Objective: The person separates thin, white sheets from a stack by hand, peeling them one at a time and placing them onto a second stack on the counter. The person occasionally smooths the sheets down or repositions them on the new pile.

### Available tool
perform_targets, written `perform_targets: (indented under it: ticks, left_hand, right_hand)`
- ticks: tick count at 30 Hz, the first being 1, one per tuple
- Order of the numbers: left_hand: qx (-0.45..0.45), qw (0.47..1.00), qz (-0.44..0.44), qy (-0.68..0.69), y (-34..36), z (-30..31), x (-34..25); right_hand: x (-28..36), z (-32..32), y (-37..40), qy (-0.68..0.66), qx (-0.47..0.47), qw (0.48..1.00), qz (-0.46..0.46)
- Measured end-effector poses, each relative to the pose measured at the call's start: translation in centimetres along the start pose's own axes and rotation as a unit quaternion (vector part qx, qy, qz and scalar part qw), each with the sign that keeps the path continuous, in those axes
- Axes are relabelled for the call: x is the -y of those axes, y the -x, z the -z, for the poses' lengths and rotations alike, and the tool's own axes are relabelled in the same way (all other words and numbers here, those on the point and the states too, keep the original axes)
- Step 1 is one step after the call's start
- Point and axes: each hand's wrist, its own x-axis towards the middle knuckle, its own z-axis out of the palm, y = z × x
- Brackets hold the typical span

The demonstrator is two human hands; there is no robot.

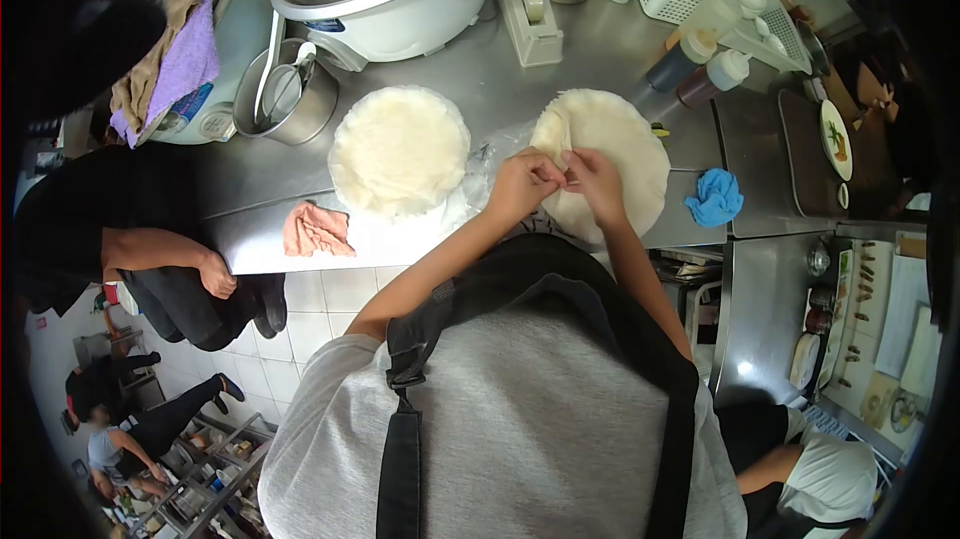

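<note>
Two stacks of thin, round, pale sheets lie on the steel counter, the left stack (400, 151) untouched and the right stack (625, 154) under my hands. My left hand (524, 184) is at the left edge of the right stack, its fingers pinched together at the sheet's edge. Close against it, my right hand (594, 182) rests over the same stack with thumb and fingertips closed on the sheet edge. A fold of sheet stands up just above my fingertips. Clear plastic film (482, 164) lies between the two stacks.
A pink cloth (317, 230) lies front left, a blue cloth (714, 197) right. Behind stand a steel pot (300, 104), a large cooker (390, 9), a tape dispenser (530, 24) and sauce bottles (715, 77). A person's forearm (160, 247) is at the left; others are farther off.
</note>
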Motion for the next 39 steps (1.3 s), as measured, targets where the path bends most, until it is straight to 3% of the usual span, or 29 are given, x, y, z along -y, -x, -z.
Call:
perform_targets:
  ticks: [13,26,31,37,39]
  left_hand:
    - [-0.014,0.996,0.091,-0.01,-0.9,0.1,0.2]
    - [-0.027,0.995,0.094,-0.017,-1.3,0.4,1.5]
    - [-0.011,0.989,0.138,-0.053,-2.7,0.8,2.0]
    - [0.085,0.96,0.247,0.105,-3.3,2.0,2.0]
    - [0.077,0.951,0.261,0.146,-3.3,1.9,1.9]
  right_hand:
    - [-0.5,0.6,0.1,-0.03,0.018,0.999,-0.028]
    - [0.0,0.3,0.3,-0.022,0.015,0.999,-0.041]
    - [-1.0,0.0,0.0,0.021,0.01,1.0,-0.003]
    - [-0.8,0.2,0.0,-0.008,0.008,1.0,-0.014]
    - [-0.4,0.2,0.0,-0.013,0.004,1.0,-0.022]
